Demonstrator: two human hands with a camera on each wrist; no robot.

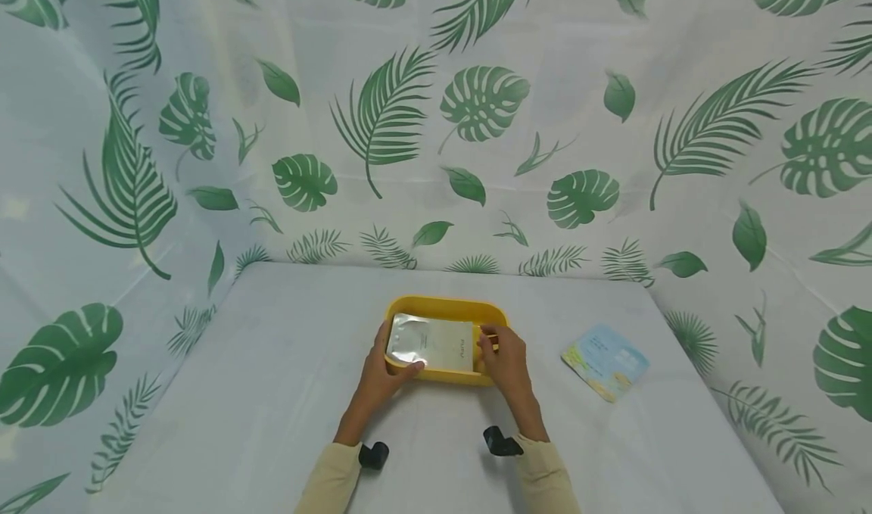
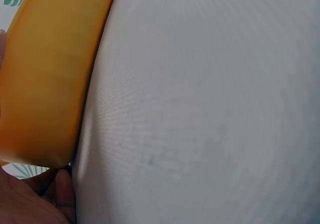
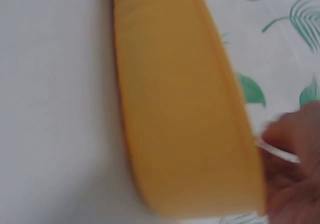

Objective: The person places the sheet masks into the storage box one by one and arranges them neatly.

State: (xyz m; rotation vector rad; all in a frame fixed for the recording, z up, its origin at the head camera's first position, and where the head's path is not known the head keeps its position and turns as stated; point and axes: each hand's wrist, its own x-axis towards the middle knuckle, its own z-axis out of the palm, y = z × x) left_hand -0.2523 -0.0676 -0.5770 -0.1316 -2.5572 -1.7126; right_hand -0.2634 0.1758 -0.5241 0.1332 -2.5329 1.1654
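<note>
Between the two hands sits a yellow tray on the counter, which is covered in a plain white cloth. A silvery packet lies across the tray's top, its long side running from one hand to the other. The left hand grips the tray's near left corner, thumb curled over the rim and onto the packet's left end. The right hand is at the tray's right end, fingers bent over the rim at the packet's right edge; whether they pinch the packet or only the tray cannot be told.

The left wrist view shows the tray's outer wall close up against the cloth, with part of the left hand below it. The right wrist view is blurred; it shows the tray wall and the right hand with a thin pale edge at its fingertips.

Well to the right of the right hand, a second packet, blue and yellow, lies flat on the counter. Both forearms wear cream sleeves. Behind the tray hangs a white backdrop printed with green leaves.
</note>
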